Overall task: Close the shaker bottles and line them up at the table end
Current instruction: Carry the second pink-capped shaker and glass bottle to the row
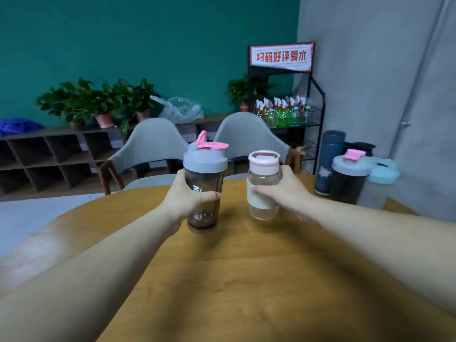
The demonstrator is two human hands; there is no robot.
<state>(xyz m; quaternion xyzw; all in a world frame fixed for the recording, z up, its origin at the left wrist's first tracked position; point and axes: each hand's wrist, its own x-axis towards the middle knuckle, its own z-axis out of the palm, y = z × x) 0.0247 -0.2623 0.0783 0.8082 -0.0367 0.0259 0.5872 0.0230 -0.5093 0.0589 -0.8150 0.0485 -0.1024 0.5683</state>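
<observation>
Forearms reach up frame centre: left hand (183,196) wraps the upright dark shaker (204,186), right hand (283,191) the pink-lidded bottle (263,185). Table end lies beyond; parked bottles (349,180) stand far right, nearer the right hand.

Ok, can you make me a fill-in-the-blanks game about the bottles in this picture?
1. The left hand holds the dark shaker bottle, whose lid is ____.
2. The right hand holds the ____ bottle with the pink lid.
3. The flip cap on the held shaker is coloured ____.
4. Both held bottles are over the ____ table.

Missing words: grey; clear; pink; wooden
</observation>
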